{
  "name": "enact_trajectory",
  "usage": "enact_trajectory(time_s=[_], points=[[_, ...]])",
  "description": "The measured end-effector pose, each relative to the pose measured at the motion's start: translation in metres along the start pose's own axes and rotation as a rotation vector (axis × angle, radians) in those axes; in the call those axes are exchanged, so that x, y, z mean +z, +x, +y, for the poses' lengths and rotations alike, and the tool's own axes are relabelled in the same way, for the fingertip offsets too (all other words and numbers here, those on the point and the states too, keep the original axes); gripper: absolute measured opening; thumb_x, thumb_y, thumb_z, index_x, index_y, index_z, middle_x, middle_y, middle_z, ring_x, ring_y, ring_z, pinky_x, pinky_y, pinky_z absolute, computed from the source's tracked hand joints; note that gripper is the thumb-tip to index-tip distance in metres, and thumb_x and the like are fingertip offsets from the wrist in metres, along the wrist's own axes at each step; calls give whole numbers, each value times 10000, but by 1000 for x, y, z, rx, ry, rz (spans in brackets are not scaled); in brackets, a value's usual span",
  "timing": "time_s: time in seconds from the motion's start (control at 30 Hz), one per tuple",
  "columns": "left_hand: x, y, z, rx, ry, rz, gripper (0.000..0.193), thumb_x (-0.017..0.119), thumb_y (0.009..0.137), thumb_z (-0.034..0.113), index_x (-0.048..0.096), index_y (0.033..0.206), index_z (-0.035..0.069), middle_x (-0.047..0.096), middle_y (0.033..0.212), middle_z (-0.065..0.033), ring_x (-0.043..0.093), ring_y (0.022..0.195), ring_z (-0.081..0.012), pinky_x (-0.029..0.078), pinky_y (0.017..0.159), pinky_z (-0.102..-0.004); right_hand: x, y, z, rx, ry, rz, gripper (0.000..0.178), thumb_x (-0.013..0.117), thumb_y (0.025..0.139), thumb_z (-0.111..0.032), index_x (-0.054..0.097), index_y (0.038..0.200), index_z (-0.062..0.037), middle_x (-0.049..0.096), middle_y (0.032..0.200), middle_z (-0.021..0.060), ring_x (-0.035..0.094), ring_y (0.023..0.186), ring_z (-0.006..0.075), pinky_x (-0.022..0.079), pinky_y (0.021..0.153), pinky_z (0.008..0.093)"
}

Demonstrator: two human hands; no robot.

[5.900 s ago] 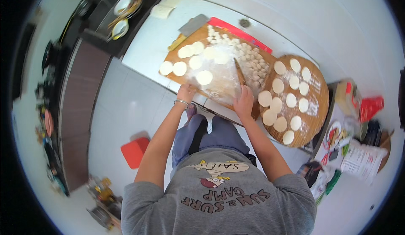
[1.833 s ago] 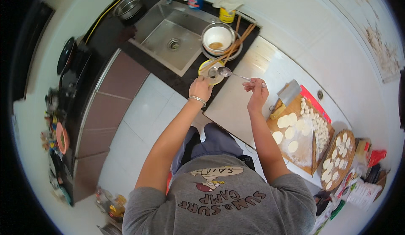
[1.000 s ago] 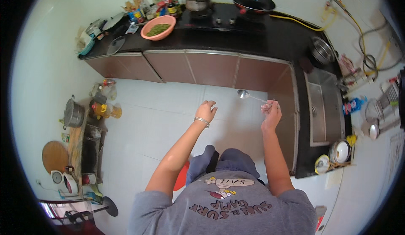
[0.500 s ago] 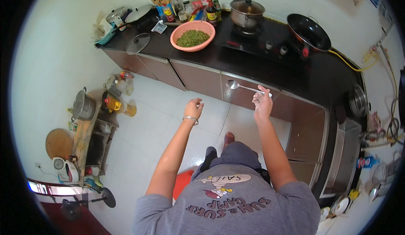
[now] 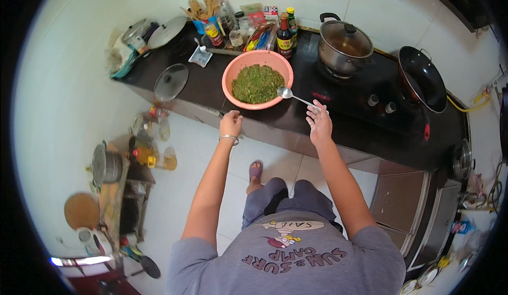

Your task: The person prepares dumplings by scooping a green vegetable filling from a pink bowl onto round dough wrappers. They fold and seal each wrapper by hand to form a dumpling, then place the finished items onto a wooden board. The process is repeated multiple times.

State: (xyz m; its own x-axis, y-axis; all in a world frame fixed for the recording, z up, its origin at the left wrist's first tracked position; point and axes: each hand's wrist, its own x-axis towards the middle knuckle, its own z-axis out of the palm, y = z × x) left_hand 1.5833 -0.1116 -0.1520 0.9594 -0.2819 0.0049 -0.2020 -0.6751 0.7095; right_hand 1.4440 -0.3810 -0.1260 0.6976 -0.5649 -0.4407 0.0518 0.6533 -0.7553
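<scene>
A metal spoon point(image 5: 286, 92) is in my right hand point(image 5: 319, 122), which is closed on the handle's end with whitish smears on the fingers. The bowl of the spoon hangs by the near right rim of a pink plastic basin point(image 5: 226, 87). Inside that basin lies a chopped green mixture point(image 5: 256, 83). My left hand point(image 5: 231, 123), with bangles at the wrist, hovers by the counter's front edge, below the basin. Its fingers are loosely bent and nothing shows in them.
On the dark counter point(image 5: 211, 91) stand a lidded pot point(image 5: 344, 49) on the stove and a black wok point(image 5: 423, 80). Sauce bottles point(image 5: 284, 35) are behind the basin. A glass lid point(image 5: 171, 82) lies left, near a small white packet point(image 5: 200, 56). Low shelves point(image 5: 121, 194) stand at the left wall.
I have stepped closer to the counter. The spoon in my right hand has come up to the basin's rim, and my left hand has come near the counter edge.
</scene>
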Motion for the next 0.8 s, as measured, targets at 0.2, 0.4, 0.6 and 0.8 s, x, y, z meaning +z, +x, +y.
enact_trajectory(time_s=[0.2,0.4,0.6,0.8], points=[[1,150,-53,85,123,33,320,650,769,183,594,1033,12,584,995,-204,567,931,-359,464,818,-414,51,69,46,-10,-36,145,401,385,966,-426,568,1185,-143,624,1035,-1,507,1075,133,259,1003,399],[26,257,-115,67,151,-110,343,594,818,158,578,1107,-26,642,991,-203,625,911,-307,490,808,-368,101,104,61,-96,-14,283,375,397,976,-374,547,1170,-90,596,1129,24,492,1135,149,290,1003,388],[35,294,-96,-61,19,-348,315,596,847,297,654,974,15,664,821,-162,645,766,-291,492,703,-356,106,118,74,-207,-15,414,367,419,975,-363,566,1126,-62,630,1044,36,545,1050,142,375,940,369],[28,292,-101,18,86,-339,353,633,821,353,589,763,8,607,681,-156,602,659,-309,475,651,-380,120,105,69,-221,33,391,327,435,970,-358,582,1035,-74,637,995,29,562,1005,135,372,929,390]])
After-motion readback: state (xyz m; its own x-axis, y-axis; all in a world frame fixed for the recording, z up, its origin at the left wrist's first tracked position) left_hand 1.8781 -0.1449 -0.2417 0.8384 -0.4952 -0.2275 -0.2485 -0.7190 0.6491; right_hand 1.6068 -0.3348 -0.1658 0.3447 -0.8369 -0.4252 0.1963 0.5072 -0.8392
